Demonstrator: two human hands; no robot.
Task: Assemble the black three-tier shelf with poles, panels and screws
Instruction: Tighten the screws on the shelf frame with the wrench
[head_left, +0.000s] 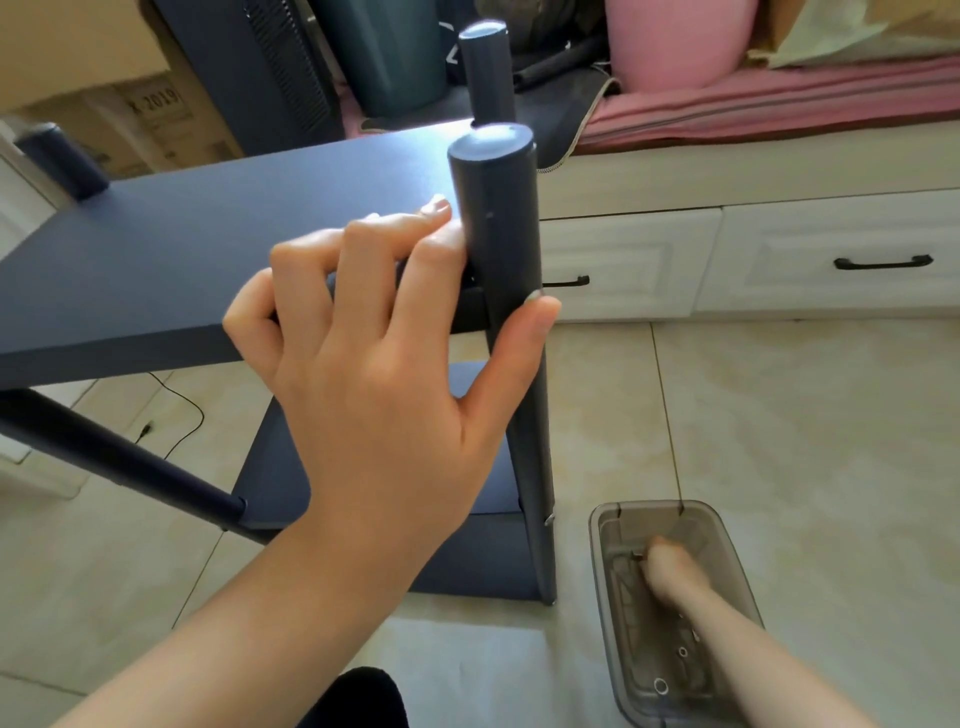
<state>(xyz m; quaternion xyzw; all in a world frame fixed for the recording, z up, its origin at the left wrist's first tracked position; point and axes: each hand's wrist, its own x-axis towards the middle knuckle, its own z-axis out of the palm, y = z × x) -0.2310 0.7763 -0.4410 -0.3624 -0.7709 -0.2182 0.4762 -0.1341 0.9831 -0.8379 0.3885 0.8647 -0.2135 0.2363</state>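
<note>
Four poles (496, 218), two panels (171, 260), left hand (374, 338) gripping pole.

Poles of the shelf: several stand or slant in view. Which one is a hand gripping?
The near right pole, the closest upright one. The left hand holds it at the top panel; the other poles are untouched.

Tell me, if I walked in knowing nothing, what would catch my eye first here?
Most likely the left hand in the middle of the view, fingers and thumb round the near upright pole of the dark shelf, at the corner of its top panel. Next, low on the right, the right hand reaching into a clear plastic box of small hardware on the tiled floor. Behind, a pink cushion adds the only bright colour.
</note>
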